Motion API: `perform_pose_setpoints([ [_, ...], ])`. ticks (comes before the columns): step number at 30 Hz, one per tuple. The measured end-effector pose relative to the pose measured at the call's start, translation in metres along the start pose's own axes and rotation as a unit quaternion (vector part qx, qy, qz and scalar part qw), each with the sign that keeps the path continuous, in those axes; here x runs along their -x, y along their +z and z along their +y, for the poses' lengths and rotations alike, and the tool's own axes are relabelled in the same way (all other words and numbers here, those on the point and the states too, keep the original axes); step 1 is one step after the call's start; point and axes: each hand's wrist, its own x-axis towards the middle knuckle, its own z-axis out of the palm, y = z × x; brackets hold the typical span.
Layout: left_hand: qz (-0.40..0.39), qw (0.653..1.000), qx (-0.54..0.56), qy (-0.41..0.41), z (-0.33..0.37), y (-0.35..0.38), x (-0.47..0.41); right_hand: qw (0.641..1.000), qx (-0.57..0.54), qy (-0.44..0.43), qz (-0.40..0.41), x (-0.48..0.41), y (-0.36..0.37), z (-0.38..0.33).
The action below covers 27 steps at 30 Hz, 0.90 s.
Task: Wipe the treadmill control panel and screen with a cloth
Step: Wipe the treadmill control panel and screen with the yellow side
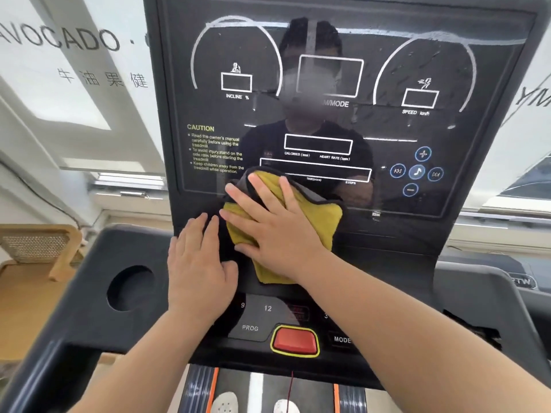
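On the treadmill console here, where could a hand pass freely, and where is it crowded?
Free: the upper screen above both hands, and its right side around the music buttons. The cup hole at left is open. Crowded: the lower-left screen edge, where the right hand presses the yellow cloth beside the left hand.

bright lettered window (74, 84), wooden chair (38, 248)
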Motion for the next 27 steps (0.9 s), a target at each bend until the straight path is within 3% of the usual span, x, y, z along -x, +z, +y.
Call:
perform_pose_setpoints([
  [6,0.016,0.999,0.002,0.036,0.008,-0.005,-0.008,1.0,0.012,0.003,0.005,0.027,0.006,0.02],
  [14,0.01,0.99,-0.016,0.142,0.069,-0.002,-0.025,0.998,0.031,0.053,0.034,0.116,0.011,0.085],
  [20,0.02,0.986,-0.033,0.164,0.114,-0.003,-0.043,0.978,0.026,0.206,0.027,0.149,0.007,0.114],
  [27,0.037,0.982,-0.064,0.171,0.125,-0.008,-0.057,0.932,0.0,0.355,0.076,0.101,-0.037,0.172],
])
